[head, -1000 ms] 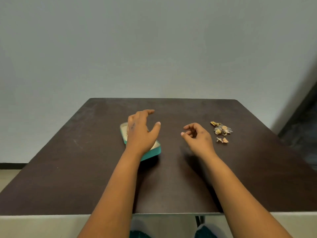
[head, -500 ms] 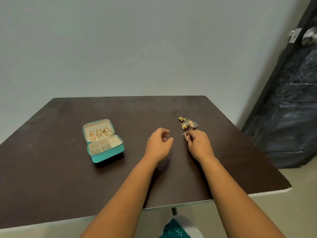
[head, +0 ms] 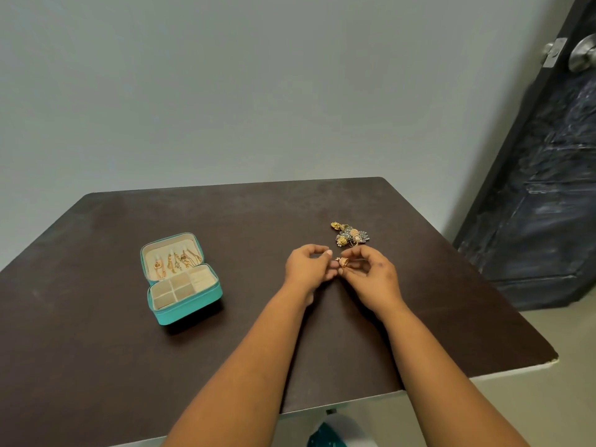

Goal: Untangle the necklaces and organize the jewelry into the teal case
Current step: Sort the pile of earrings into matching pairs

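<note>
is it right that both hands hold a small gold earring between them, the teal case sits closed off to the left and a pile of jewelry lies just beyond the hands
Not quite: the teal case is open, not closed. The head view shows its lid laid back with gold pieces in it and divided compartments in the base. The rest holds: left hand and right hand hold the small gold earring, and the pile of jewelry lies just beyond.

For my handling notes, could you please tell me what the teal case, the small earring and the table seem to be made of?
Teal case: looks like smooth faux leather or fabric, matte, with a cream, velvety-looking lining. Small earring, held between both hands: gold-toned metal, by its shine; plating cannot be judged. Table: dark brown, probably laminate or veneer over board, with a dull sheen and pale edge.
</note>
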